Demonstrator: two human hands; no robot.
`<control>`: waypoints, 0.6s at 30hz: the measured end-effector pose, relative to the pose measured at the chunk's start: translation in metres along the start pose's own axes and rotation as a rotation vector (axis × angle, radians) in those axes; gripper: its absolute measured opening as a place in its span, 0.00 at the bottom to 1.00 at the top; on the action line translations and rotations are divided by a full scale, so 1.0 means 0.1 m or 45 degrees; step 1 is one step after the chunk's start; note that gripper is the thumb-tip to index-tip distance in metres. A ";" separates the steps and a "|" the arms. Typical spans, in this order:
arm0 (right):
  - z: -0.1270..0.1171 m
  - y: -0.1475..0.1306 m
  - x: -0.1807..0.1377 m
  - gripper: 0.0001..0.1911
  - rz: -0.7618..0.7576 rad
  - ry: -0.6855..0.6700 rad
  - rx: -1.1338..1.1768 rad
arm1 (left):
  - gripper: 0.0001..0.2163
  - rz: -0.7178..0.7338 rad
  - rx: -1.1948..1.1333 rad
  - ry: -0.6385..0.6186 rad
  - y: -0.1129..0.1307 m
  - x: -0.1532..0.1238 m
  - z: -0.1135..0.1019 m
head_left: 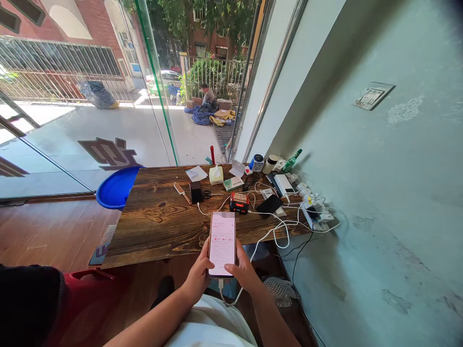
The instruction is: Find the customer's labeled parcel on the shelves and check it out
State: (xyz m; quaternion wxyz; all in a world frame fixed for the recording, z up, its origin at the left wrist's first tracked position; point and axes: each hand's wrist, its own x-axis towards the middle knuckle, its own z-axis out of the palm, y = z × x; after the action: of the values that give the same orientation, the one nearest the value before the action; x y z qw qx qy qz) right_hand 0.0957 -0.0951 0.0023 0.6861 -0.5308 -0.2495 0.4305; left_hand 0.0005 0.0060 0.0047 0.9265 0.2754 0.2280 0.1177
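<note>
I hold a smartphone point(222, 243) upright in both hands over my lap, its lit screen showing a pink and white page. My left hand point(198, 276) grips its lower left edge, thumb on the screen. My right hand point(245, 271) wraps the lower right edge. A white charging cable point(268, 234) runs from the phone's bottom up to the wooden table point(159, 221) in front of me.
The table carries a knife point(182, 192), a black box point(196, 191), scissors, a tissue box point(216, 175), a red and black device point(239, 202), a dark phone point(269, 204), a power strip point(314, 212) with tangled white cables, cups and a green bottle point(291, 161). A blue basin point(116, 188) lies left. A person sits outside the glass.
</note>
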 end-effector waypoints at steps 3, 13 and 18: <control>0.02 0.01 0.02 0.25 0.016 0.017 0.037 | 0.39 0.002 -0.006 -0.011 0.00 0.00 0.00; 0.06 -0.20 0.08 0.30 -0.658 0.385 -1.207 | 0.34 0.065 0.027 -0.087 0.01 -0.02 0.05; 0.12 -0.38 0.17 0.31 -0.682 0.324 -1.380 | 0.36 0.009 0.031 -0.103 -0.01 -0.02 0.02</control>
State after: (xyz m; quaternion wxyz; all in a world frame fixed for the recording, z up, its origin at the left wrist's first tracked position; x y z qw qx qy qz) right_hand 0.1064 -0.0770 0.0397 0.4275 -0.7701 -0.4734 -0.0115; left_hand -0.0006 0.0032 0.0063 0.9312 0.2918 0.1907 0.1069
